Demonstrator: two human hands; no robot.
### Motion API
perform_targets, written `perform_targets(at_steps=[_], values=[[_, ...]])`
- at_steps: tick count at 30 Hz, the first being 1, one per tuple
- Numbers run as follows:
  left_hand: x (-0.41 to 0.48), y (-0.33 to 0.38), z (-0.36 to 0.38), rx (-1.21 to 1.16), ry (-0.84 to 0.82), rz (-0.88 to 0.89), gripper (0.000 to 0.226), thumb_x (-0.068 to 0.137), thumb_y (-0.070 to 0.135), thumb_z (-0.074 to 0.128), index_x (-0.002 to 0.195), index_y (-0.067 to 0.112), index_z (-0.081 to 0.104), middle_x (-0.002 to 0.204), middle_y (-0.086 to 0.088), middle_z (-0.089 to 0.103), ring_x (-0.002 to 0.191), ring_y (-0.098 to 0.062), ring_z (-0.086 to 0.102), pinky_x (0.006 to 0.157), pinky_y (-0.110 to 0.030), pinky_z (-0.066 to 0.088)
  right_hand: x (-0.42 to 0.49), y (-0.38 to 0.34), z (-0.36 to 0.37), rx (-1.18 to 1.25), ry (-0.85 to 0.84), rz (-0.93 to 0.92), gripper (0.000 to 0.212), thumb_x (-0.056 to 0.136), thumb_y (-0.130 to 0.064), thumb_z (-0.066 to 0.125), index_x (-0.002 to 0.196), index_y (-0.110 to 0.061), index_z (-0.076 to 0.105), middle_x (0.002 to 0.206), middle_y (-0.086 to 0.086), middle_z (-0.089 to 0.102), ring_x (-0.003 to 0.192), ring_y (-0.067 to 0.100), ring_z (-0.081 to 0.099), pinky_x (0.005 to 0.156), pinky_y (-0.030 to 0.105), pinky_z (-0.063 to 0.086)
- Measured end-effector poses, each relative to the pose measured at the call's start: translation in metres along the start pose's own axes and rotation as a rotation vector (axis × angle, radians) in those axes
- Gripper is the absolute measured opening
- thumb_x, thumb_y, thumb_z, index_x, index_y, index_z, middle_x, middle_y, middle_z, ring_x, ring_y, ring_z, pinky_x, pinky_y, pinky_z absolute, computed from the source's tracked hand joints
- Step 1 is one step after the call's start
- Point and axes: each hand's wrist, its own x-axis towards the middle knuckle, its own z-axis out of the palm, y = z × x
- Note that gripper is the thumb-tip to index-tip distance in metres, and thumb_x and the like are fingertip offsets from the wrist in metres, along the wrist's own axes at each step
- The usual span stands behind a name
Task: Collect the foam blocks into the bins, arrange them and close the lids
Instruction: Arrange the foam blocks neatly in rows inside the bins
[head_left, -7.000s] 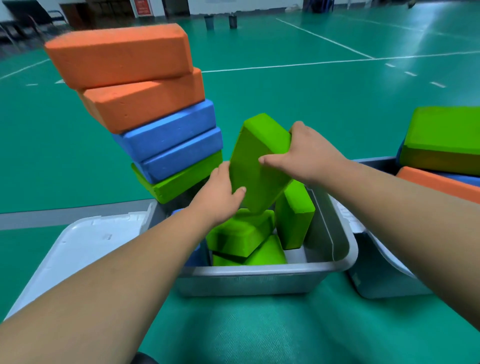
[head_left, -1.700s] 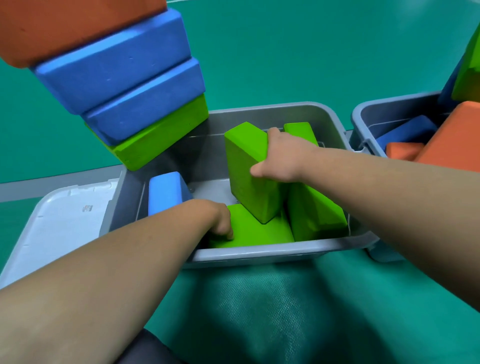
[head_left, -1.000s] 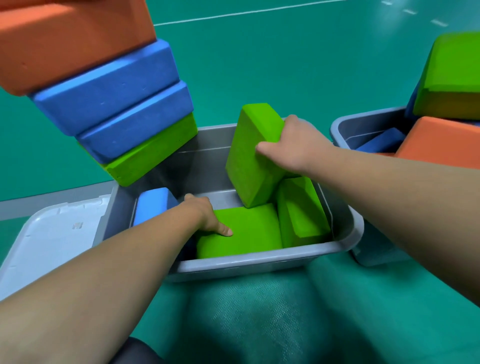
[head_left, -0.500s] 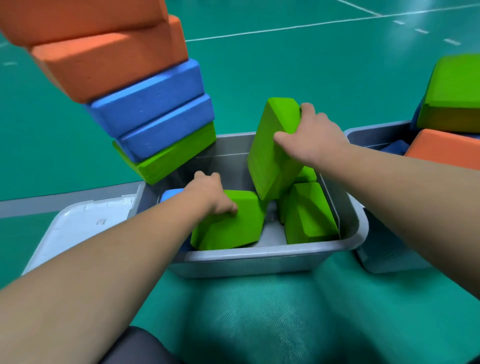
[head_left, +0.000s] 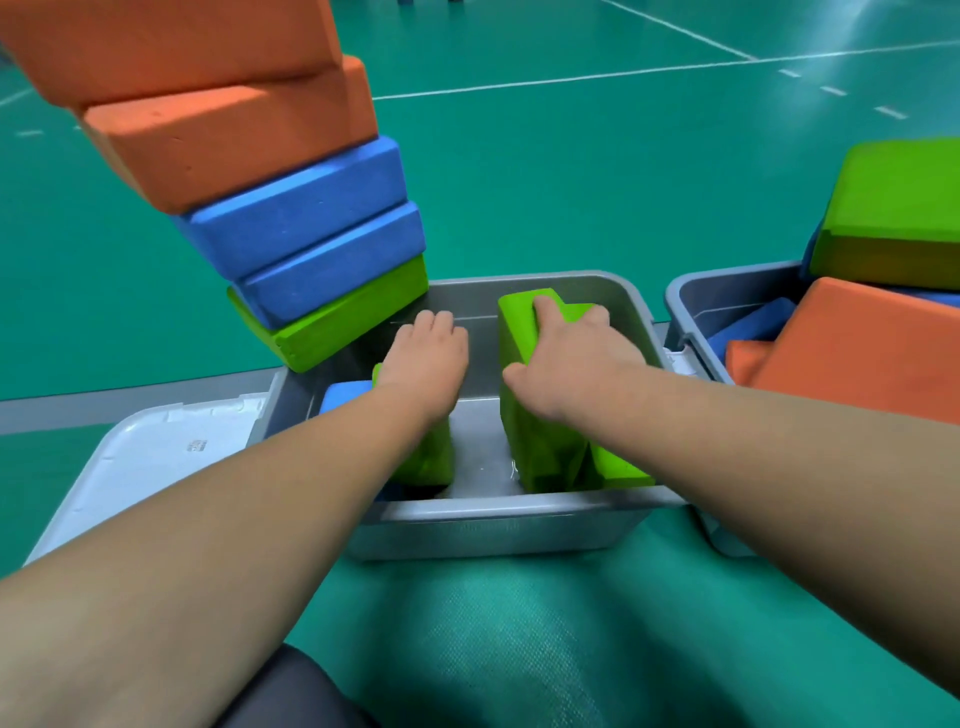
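A grey bin (head_left: 509, 514) stands in front of me with several foam blocks inside. My left hand (head_left: 426, 364) holds the top of a green block (head_left: 428, 465) that stands on edge at the bin's left, fingers curled over it. My right hand (head_left: 571, 369) grips a second green block (head_left: 522, 332) standing upright at the right, thumb on its left face. A third green block (head_left: 621, 467) leans beside it against the right wall. A blue block (head_left: 343, 397) lies in the bin's left end. Bare bin floor shows between the two held blocks.
A leaning stack of blocks (head_left: 291, 228), orange over blue over green, rises at the bin's back left corner. A white lid (head_left: 145, 457) lies to the left. A second grey bin (head_left: 727, 291) at the right holds orange (head_left: 857, 353), blue and green (head_left: 898, 208) blocks.
My right hand has lowered its green block upright into the bin. My left hand has tipped the flat green block up onto its edge at the left.
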Motion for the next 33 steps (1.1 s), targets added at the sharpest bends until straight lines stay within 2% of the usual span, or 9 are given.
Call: perform_targets(at_steps=[3,7,10,13,16,20,23,28,33], values=[[0.009,0.014,-0.012,-0.551,-0.086,-0.078,0.03,0.092,0.012,0.055,0.122,0.011,0.055,0.113,-0.015,0.065,0.105,-0.034,0.064,0.082,-0.04,0.052,-0.008,0.0,0.007,-0.053,-0.083,0.024,0.093,0.089,-0.063,0.053,0.161,-0.03,0.003,0.146,0.024,0.027,0.121,0.046,0.054,0.098,0.055,0.046],[-0.004,0.034,-0.016,-1.37,-0.577,-0.316,0.038,0.102,0.031,0.044,0.138,0.034,0.053,0.12,-0.009,0.067,0.087,-0.034,0.079,0.077,-0.046,0.065,-0.011,0.0,0.005,-0.403,-0.38,-0.129,0.118,0.083,-0.064,0.072,0.164,-0.016,0.001,0.149,0.02,0.041,0.126,0.041,0.054,0.101,0.048,0.047],[-0.013,0.043,-0.014,-1.583,-0.885,-0.375,0.043,0.104,0.048,0.04,0.14,0.026,0.05,0.131,-0.013,0.055,0.094,-0.046,0.075,0.076,-0.052,0.064,-0.015,0.009,0.005,-0.535,-0.616,-0.235,0.047,0.093,-0.045,0.069,0.124,-0.011,0.06,0.102,0.006,0.062,0.073,0.023,0.063,0.065,0.03,0.057],[-0.017,0.052,-0.014,-1.475,-0.906,-0.303,0.023,0.106,0.045,0.046,0.117,0.028,0.056,0.128,-0.01,0.052,0.09,-0.039,0.073,0.075,-0.053,0.064,-0.012,0.016,0.009,-0.654,-0.601,-0.301,0.017,0.102,-0.02,0.051,0.097,-0.009,0.063,0.08,0.005,0.058,0.047,0.015,0.056,0.033,0.023,0.04],[-0.024,0.062,-0.007,-1.259,-0.987,-0.245,0.036,0.106,0.043,0.053,0.131,0.019,0.051,0.13,-0.012,0.055,0.078,-0.033,0.068,0.07,-0.045,0.062,0.003,0.016,0.008,-0.71,-0.577,-0.325,0.032,0.099,-0.007,0.05,0.07,-0.008,0.06,0.067,0.005,0.059,0.055,0.021,0.06,0.061,0.033,0.048],[-0.03,0.076,-0.01,-1.229,-1.004,-0.214,0.033,0.102,0.049,0.056,0.112,0.019,0.065,0.113,-0.007,0.066,0.069,-0.027,0.064,0.055,-0.027,0.051,0.025,0.028,-0.006,-0.753,-0.449,-0.351,0.029,0.095,-0.008,0.056,0.117,-0.01,0.074,0.098,0.007,0.075,0.081,0.025,0.068,0.069,0.03,0.049],[-0.029,0.084,-0.012,-1.235,-0.895,-0.266,0.051,0.091,0.053,0.071,0.127,0.019,0.062,0.117,-0.008,0.072,0.07,-0.03,0.069,0.05,-0.031,0.056,0.031,0.05,-0.012,-0.605,-0.31,-0.307,0.034,0.098,-0.01,0.054,0.128,-0.011,0.069,0.126,0.011,0.068,0.111,0.031,0.065,0.08,0.032,0.048],[-0.033,0.1,-0.018,-1.003,-0.806,-0.302,0.142,0.071,0.08,0.075,0.164,0.012,-0.007,0.151,-0.015,0.048,0.114,-0.036,0.064,0.081,-0.039,0.057,0.037,0.08,-0.01,-0.244,-0.255,-0.243,0.036,0.096,-0.017,0.062,0.131,-0.016,0.068,0.126,0.011,0.067,0.118,0.032,0.063,0.094,0.036,0.052],[-0.029,0.11,-0.029,-0.734,-0.787,-0.21,0.147,0.076,0.087,0.06,0.157,-0.003,-0.023,0.147,-0.024,0.052,0.1,-0.032,0.06,0.086,-0.036,0.049,0.042,0.08,-0.008,-0.292,-0.29,-0.286,0.037,0.096,-0.015,0.061,0.132,-0.014,0.066,0.13,0.013,0.065,0.12,0.034,0.062,0.098,0.039,0.051]])
